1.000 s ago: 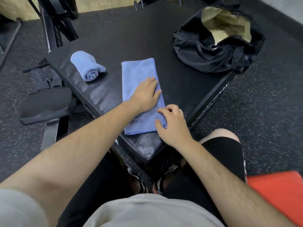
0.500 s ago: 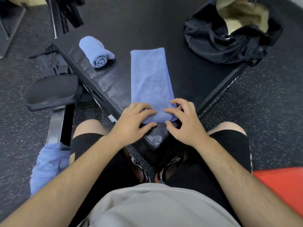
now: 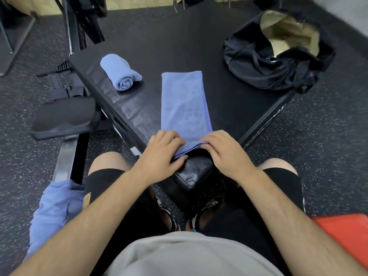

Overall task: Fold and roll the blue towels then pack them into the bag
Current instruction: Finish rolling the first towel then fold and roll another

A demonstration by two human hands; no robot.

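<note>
A blue towel (image 3: 185, 102), folded into a long strip, lies on the black padded platform (image 3: 171, 46), running away from me. My left hand (image 3: 161, 156) and my right hand (image 3: 225, 152) pinch its near end, which is lifted and turned a little off the pad at the platform's corner. A rolled blue towel (image 3: 119, 73) rests on the platform to the left. The black bag (image 3: 272, 64) sits open at the far right corner, showing a tan lining. An unfolded blue towel (image 3: 55, 214) lies bunched by my left thigh.
A black bench pad (image 3: 63, 116) on a metal frame stands left of the platform. Rack legs (image 3: 83, 22) rise at the back left. A red object (image 3: 346, 236) shows at the lower right. Speckled rubber floor surrounds the platform.
My left hand slid from the towel's middle down to its near end beside my right hand. Both hands have now lifted that edge off the pad and begun to turn it over.
</note>
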